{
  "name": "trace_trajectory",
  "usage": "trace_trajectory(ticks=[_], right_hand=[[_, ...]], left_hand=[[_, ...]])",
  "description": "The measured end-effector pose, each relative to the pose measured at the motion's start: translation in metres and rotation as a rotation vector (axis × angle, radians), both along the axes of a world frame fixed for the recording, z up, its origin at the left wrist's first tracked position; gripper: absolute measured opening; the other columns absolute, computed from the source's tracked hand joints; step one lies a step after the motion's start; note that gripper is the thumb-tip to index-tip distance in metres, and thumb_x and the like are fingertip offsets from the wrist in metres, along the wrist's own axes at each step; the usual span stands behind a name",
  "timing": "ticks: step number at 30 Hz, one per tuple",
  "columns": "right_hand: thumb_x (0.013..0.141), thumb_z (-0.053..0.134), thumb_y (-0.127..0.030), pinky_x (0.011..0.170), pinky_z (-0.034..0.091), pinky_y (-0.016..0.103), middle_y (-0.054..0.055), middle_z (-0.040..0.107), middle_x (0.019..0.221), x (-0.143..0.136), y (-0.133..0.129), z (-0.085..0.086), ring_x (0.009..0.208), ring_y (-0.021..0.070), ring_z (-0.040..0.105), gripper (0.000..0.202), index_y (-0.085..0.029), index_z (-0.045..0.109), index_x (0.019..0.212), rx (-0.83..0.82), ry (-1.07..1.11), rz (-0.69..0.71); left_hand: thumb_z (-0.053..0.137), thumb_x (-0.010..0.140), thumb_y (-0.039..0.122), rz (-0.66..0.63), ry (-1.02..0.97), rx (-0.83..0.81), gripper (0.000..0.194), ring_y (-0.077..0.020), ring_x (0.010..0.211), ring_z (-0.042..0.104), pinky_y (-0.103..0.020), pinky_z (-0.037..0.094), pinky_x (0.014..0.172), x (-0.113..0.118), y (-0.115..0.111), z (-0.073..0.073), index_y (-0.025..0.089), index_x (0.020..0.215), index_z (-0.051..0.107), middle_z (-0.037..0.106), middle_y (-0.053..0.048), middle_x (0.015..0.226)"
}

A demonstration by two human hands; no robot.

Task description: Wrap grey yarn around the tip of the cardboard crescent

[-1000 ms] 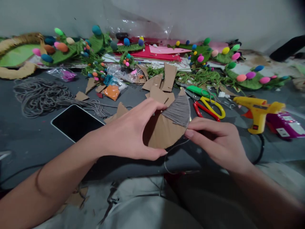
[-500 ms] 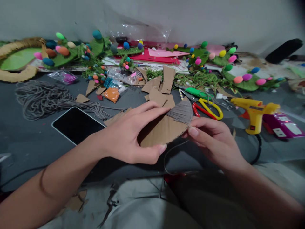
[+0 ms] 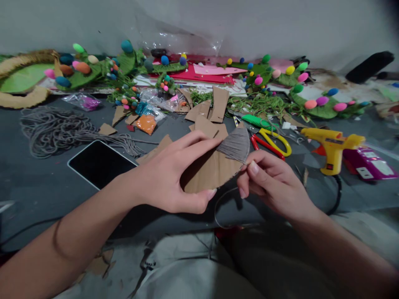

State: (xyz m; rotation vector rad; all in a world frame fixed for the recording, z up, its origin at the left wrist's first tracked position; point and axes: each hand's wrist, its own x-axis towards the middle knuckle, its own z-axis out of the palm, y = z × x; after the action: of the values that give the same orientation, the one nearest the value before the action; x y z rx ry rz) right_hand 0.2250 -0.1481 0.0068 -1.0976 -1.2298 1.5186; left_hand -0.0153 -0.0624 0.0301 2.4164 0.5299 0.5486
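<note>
A curved piece of cardboard point(image 3: 205, 172) is held by my left hand point(image 3: 174, 174), fingers over its top edge and thumb at its lower edge. Grey cord point(image 3: 235, 144) is wound in close rows over the upper right part of the piece. At the right edge of the cardboard, my right hand point(image 3: 271, 182) pinches the grey cord between thumb and forefinger. A loose length of the cord point(image 3: 215, 209) hangs in a loop below the piece.
A phone point(image 3: 101, 164) and tangled grey cord point(image 3: 56, 128) lie left. Scissors point(image 3: 271, 143), a yellow glue gun point(image 3: 333, 147) and a purple packet point(image 3: 370, 164) lie right. Cardboard scraps point(image 3: 220, 104) and leaves with coloured balls point(image 3: 324, 106) lie behind.
My right fingers have shifted slightly left and down from the cardboard edge, still pinching the cord. My left hand and the cardboard have barely moved.
</note>
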Motion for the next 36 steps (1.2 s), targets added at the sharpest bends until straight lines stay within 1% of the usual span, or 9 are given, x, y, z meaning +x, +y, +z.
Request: trace_trajectory(ticks=[8,14,19,24,27,30,32,34,36], right_hand=[[0.102,0.052,-0.041,0.042,0.016,0.021,-0.004,0.065,0.06,-0.002,0.001,0.004,0.042,0.006,0.026,0.02,-0.022,0.056,0.096,-0.03,0.025,0.004],[0.102,0.055,-0.038,0.045,0.023,0.021,-0.003,0.066,0.061,-0.003,-0.001,0.002,0.045,0.0072,0.038,0.018,-0.022,0.055,0.092,-0.006,0.007,-0.021],[0.098,0.061,-0.038,0.053,0.038,0.022,-0.001,0.068,0.069,-0.005,0.001,0.006,0.061,0.011,0.061,0.02,-0.02,0.062,0.088,0.083,-0.083,-0.058],[0.097,0.063,-0.036,0.057,0.043,0.022,-0.002,0.068,0.071,-0.014,0.007,0.011,0.065,0.0097,0.062,0.016,-0.022,0.069,0.092,0.143,-0.086,-0.128],[0.096,0.066,-0.033,0.06,0.044,0.02,-0.002,0.068,0.075,-0.02,0.013,0.01,0.068,0.0079,0.062,0.013,-0.023,0.072,0.09,0.161,0.006,-0.154],[0.094,0.068,-0.032,0.062,0.046,0.019,-0.003,0.068,0.075,-0.025,0.019,0.013,0.067,0.0061,0.059,0.014,-0.023,0.074,0.086,0.164,0.049,-0.132],[0.094,0.068,-0.032,0.061,0.046,0.018,-0.003,0.067,0.073,-0.028,0.023,0.017,0.064,0.0051,0.056,0.016,-0.023,0.076,0.083,0.166,0.051,-0.113],[0.092,0.07,-0.032,0.057,0.044,0.018,-0.003,0.066,0.071,-0.029,0.025,0.021,0.061,0.0047,0.054,0.015,-0.023,0.078,0.083,0.168,0.042,-0.115],[0.09,0.072,-0.032,0.055,0.044,0.018,-0.002,0.067,0.071,-0.031,0.026,0.025,0.061,0.0052,0.055,0.012,-0.023,0.079,0.086,0.168,0.03,-0.149]], left_hand=[[0.071,0.076,0.034,0.037,0.02,0.058,0.082,-0.0301,0.122,0.053,-0.044,0.045,0.107,-0.002,0.001,-0.001,0.016,0.15,0.041,0.052,-0.015,0.134],[0.071,0.074,0.031,-0.013,-0.036,-0.005,0.086,-0.0289,0.123,0.054,-0.04,0.048,0.105,-0.001,0.001,-0.003,0.012,0.152,0.04,0.053,-0.015,0.133],[0.068,0.079,0.031,-0.049,-0.066,-0.061,0.077,-0.0311,0.123,0.057,-0.043,0.05,0.103,-0.001,-0.003,0.003,0.019,0.151,0.044,0.055,-0.014,0.138],[0.065,0.086,0.033,-0.082,-0.226,-0.107,0.064,-0.0327,0.121,0.062,-0.041,0.054,0.095,-0.002,0.003,0.002,0.026,0.149,0.051,0.061,-0.011,0.14],[0.063,0.088,0.036,-0.124,-0.349,-0.134,0.061,-0.0334,0.125,0.06,-0.04,0.052,0.099,-0.002,0.007,-0.001,0.027,0.148,0.054,0.061,-0.009,0.143],[0.056,0.094,0.035,-0.111,-0.429,-0.191,0.053,-0.0303,0.125,0.06,-0.039,0.049,0.105,0.0,0.002,0.001,0.029,0.146,0.057,0.06,-0.005,0.145],[0.054,0.097,0.034,-0.054,-0.488,-0.26,0.047,-0.0287,0.124,0.06,-0.038,0.047,0.107,0.001,-0.006,0.005,0.029,0.143,0.061,0.063,-0.003,0.142],[0.057,0.097,0.036,0.028,-0.538,-0.417,0.041,-0.0285,0.125,0.061,-0.038,0.047,0.107,0.002,-0.014,0.01,0.031,0.137,0.066,0.067,-0.002,0.136],[0.065,0.093,0.041,0.129,-0.603,-0.668,0.033,-0.0298,0.12,0.064,-0.039,0.05,0.103,0.004,-0.019,0.014,0.029,0.122,0.075,0.074,-0.003,0.12]])
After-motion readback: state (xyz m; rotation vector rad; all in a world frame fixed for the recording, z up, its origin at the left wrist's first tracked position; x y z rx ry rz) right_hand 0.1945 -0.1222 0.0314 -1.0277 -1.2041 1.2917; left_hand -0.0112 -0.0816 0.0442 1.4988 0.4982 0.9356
